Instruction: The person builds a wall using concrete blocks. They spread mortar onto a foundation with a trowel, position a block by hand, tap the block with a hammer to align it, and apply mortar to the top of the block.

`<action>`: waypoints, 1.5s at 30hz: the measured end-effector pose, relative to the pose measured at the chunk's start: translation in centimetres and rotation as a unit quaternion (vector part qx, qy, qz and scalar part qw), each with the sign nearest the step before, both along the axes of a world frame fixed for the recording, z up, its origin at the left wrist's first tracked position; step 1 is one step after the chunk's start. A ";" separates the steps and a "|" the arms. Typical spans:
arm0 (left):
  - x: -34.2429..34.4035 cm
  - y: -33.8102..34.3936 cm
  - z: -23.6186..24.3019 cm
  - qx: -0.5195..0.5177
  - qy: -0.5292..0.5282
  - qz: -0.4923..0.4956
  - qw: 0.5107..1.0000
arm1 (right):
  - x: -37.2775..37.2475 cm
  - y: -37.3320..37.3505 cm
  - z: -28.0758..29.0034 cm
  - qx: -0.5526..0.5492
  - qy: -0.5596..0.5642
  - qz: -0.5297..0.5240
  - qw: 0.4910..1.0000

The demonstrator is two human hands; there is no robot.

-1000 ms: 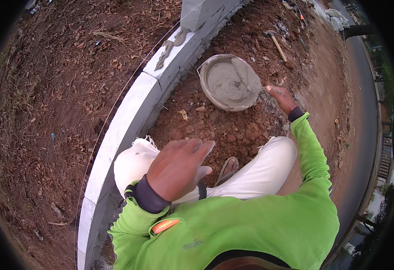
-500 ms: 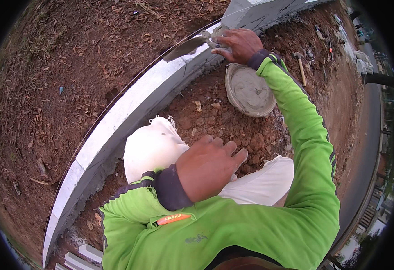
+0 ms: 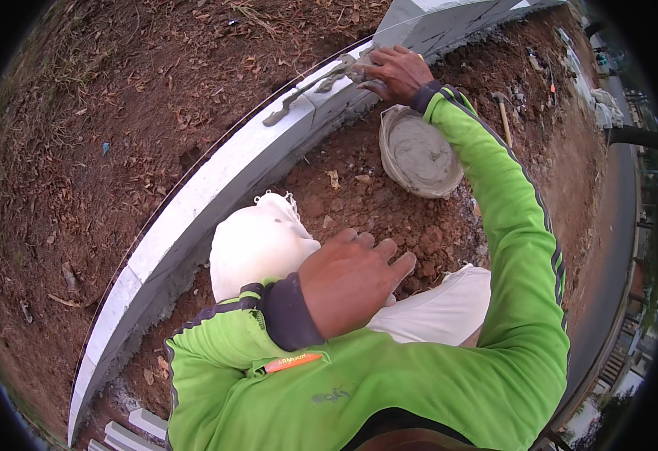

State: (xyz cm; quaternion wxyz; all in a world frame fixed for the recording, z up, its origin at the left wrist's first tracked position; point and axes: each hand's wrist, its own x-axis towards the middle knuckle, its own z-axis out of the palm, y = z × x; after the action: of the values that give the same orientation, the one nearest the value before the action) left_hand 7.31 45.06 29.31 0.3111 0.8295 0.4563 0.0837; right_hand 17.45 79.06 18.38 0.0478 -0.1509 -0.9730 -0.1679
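My right hand (image 3: 398, 75) is closed around the handle end of a mortar-smeared trowel (image 3: 321, 81), above the white block wall (image 3: 216, 161). The trowel's blade shows only as a thin strip, tilted nearly edge-on, and wet grey mortar (image 3: 275, 117) lies along the block top by its tip. Just below that hand, a round tub of grey mortar (image 3: 421, 154) stands on the soil. My left hand (image 3: 351, 282) hovers over my lap between my white-clad knees, back upward, fingers loosely bent and thumb apart. Its fingertips are partly hidden; nothing shows in it.
A taut string (image 3: 165, 201) follows the wall's far edge. A taller block (image 3: 412, 21) rises at the wall's far end. On the soil to the right lies a hammer (image 3: 504, 120). Several pale concrete bars (image 3: 148, 422) lie at lower left, and a road (image 3: 607, 248) runs along the right.
The trowel blade has turned from flat, broad side showing, to nearly edge-on. My right hand has shifted slightly left. My left hand has barely moved.
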 end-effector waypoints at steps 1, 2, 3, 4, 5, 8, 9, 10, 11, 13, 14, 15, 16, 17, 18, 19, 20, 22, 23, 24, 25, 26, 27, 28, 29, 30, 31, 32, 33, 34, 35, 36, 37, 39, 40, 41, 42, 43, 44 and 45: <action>0.1 0.0 0.0 0.006 -0.008 0.001 1.000 | 0.1 0.0 0.1 0.002 0.000 0.001 1.000; 0.1 0.1 0.0 0.012 -0.015 0.002 1.000 | 0.2 0.1 0.1 0.003 0.001 0.003 1.000; 0.2 0.2 0.0 0.018 -0.023 0.004 1.000 | 0.2 0.4 0.1 0.005 0.001 0.005 1.000; 0.2 0.4 0.3 0.008 -0.019 -0.011 1.000 | 0.3 0.5 -0.4 0.004 0.029 0.028 0.999; 0.2 0.6 0.7 -0.003 -0.016 -0.026 1.000 | 0.3 0.6 -1.0 0.003 0.057 0.051 0.997; 0.5 0.3 0.5 -0.011 -0.007 -0.023 1.000 | -0.2 0.6 -1.1 0.003 0.052 0.063 0.997; 0.5 0.3 0.3 -0.005 -0.005 -0.018 1.000 | -0.3 0.8 -0.8 0.007 0.035 0.055 0.998; 0.3 0.3 0.4 -0.007 -0.010 -0.018 1.000 | -0.1 1.1 -1.0 0.006 0.036 0.048 0.998; 0.1 0.3 0.4 -0.008 -0.016 -0.017 1.000 | 0.2 1.5 -1.3 0.005 0.037 0.041 0.998; -0.2 0.0 0.3 -0.008 -0.022 -0.010 1.000 | 0.7 2.0 -1.3 0.009 0.030 0.026 0.999; -0.2 -0.2 0.2 -0.006 -0.023 -0.003 1.000 | 0.9 2.5 -1.2 0.015 0.021 0.018 1.000; -0.4 -0.1 0.1 0.000 -0.025 0.002 1.000 | 1.3 3.1 -0.9 0.023 0.012 0.009 1.000; -0.6 -0.1 0.1 0.001 -0.026 0.002 1.000 | 1.7 3.6 -1.0 0.027 0.008 0.001 1.000; -0.8 -0.1 0.3 0.002 -0.026 0.003 1.000 | 2.2 4.0 -1.2 0.030 0.005 -0.007 1.000; -1.0 -0.2 0.3 0.001 -0.026 0.005 1.000 | 2.5 4.1 -1.3 0.032 0.003 -0.013 0.999; -1.1 -0.3 0.3 0.001 -0.022 0.004 1.000 | 2.9 4.4 -1.3 0.030 0.016 -0.003 0.999; -1.1 -0.5 0.3 0.000 -0.019 0.003 1.000 | 3.3 4.6 -1.3 0.029 0.030 0.007 0.999; -1.2 -0.5 0.3 -0.002 -0.017 0.004 1.000 | 3.4 4.9 -1.2 0.031 0.028 0.002 0.999; -1.3 -0.4 0.4 -0.004 -0.018 0.004 1.000 | 3.3 5.0 -1.2 0.034 0.012 -0.014 0.999; -1.4 -0.4 0.5 -0.007 -0.019 0.004 1.000 | 3.2 5.0 -1.3 0.036 -0.003 -0.030 0.999; -1.5 -0.4 0.4 -0.007 -0.020 0.004 1.000 | 3.1 4.9 -1.3 0.033 0.011 -0.039 0.999; -1.6 -0.5 0.3 -0.007 -0.021 0.004 1.000 | 3.1 4.8 -1.4 0.030 0.024 -0.048 0.998; -1.6 -0.5 0.3 -0.007 -0.024 0.003 1.000 | 3.3 4.6 -1.5 0.027 0.036 -0.057 0.997; -1.6 -0.5 0.4 -0.008 -0.026 0.001 1.000 | 3.6 4.4 -1.7 0.001 0.029 -0.087 0.996; -1.6 -0.4 0.5 -0.008 -0.029 -0.001 1.000 | 3.9 4.1 -2.0 -0.026 0.021 -0.117 0.993; -1.7 -0.4 0.6 -0.010 -0.030 -0.004 0.999 | 4.2 3.7 -2.6 -0.053 0.015 -0.149 0.987; -1.9 -0.3 0.6 -0.016 -0.030 -0.002 0.999 | 4.1 2.5 -3.0 -0.058 0.051 -0.170 0.982; -2.1 -0.3 0.7 -0.022 -0.031 -0.001 0.999 | 4.3 0.5 -3.7 -0.062 0.086 -0.191 0.976; -2.2 -0.3 0.6 -0.029 -0.032 0.000 0.999 | 4.4 -1.9 -4.4 -0.066 0.121 -0.212 0.967; -2.4 -0.3 0.5 -0.030 -0.029 0.001 0.999 | 4.3 -4.2 -5.5 -0.080 0.147 -0.249 0.954; -2.6 -0.2 0.3 -0.033 -0.026 0.003 0.999 | 3.7 -6.9 -6.6 -0.111 0.179 -0.293 0.933; -2.7 -0.1 0.2 -0.034 -0.023 0.001 0.999 | 3.1 -9.2 -8.0 -0.134 0.226 -0.315 0.912; -2.7 0.0 0.1 -0.028 -0.023 -0.001 0.999 | 2.5 -11.2 -9.5 -0.157 0.273 -0.337 0.887; -2.7 0.2 -0.2 -0.016 -0.021 -0.009 1.000 | 0.6 -13.7 -12.5 -0.212 0.327 -0.378 0.840; -2.6 0.4 -0.2 -0.017 -0.025 -0.018 0.999 | -0.4 -13.9 -13.8 -0.221 0.342 -0.383 0.829; -2.4 0.5 -0.2 -0.018 -0.028 -0.025 0.999 | -1.4 -13.9 -14.8 -0.230 0.358 -0.386 0.819; -2.3 0.6 -0.2 -0.019 -0.030 -0.028 0.999 | -2.5 -13.9 -15.4 -0.241 0.374 -0.385 0.809; -2.2 0.6 -0.2 -0.015 -0.029 -0.030 0.999 | -3.0 -14.0 -15.8 -0.252 0.368 -0.396 0.803; -2.0 0.5 -0.2 -0.011 -0.027 -0.033 0.999 | -3.4 -14.2 -16.2 -0.262 0.362 -0.408 0.796; -2.0 0.4 -0.4 -0.011 -0.023 -0.033 0.999 | -4.0 -14.7 -16.9 -0.278 0.355 -0.417 0.789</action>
State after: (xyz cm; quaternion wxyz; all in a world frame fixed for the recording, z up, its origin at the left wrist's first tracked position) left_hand 5.30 45.43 28.94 0.3337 0.8381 0.4225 0.0878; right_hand 13.48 64.32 1.49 0.2715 -0.5980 -0.7343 0.1719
